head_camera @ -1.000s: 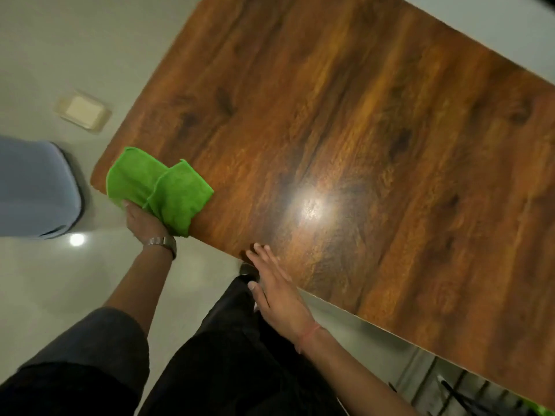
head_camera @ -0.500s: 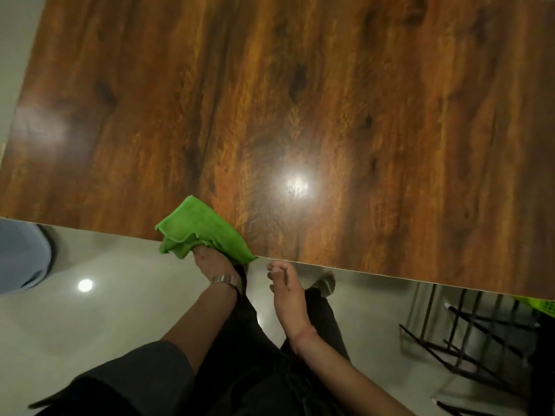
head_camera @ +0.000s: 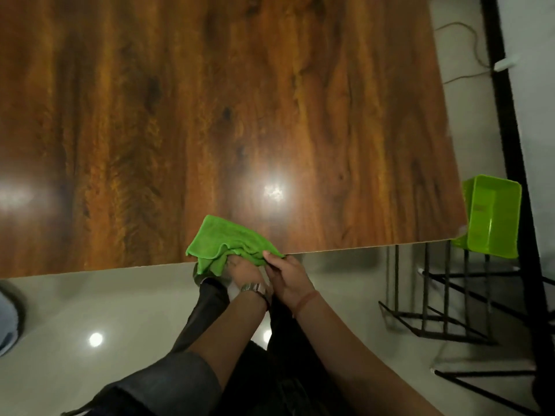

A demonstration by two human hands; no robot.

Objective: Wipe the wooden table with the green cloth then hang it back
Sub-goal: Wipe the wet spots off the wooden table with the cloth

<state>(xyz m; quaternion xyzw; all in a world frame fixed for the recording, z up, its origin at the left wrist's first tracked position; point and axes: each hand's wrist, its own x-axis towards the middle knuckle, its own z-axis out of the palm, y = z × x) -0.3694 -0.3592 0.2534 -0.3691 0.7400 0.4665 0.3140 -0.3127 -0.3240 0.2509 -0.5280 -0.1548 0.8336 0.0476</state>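
Observation:
The dark wooden table (head_camera: 228, 109) fills the upper part of the head view, its near edge running across the middle. A crumpled green cloth (head_camera: 223, 240) lies over that near edge, partly hanging off it. My left hand (head_camera: 244, 271), with a metal watch on the wrist, grips the cloth from below the edge. My right hand (head_camera: 285, 273) sits just to its right and pinches the cloth's right end at the edge.
A bright green plastic bin (head_camera: 495, 217) sits on a black wire rack (head_camera: 444, 298) just off the table's right near corner. A black post (head_camera: 510, 145) and a white cable (head_camera: 468, 52) are at the right. A pale blue object (head_camera: 7, 322) is at far left on the floor.
The cloth and my left hand have slid right along the near edge from the left corner. My right hand left the table edge and has taken hold of the cloth.

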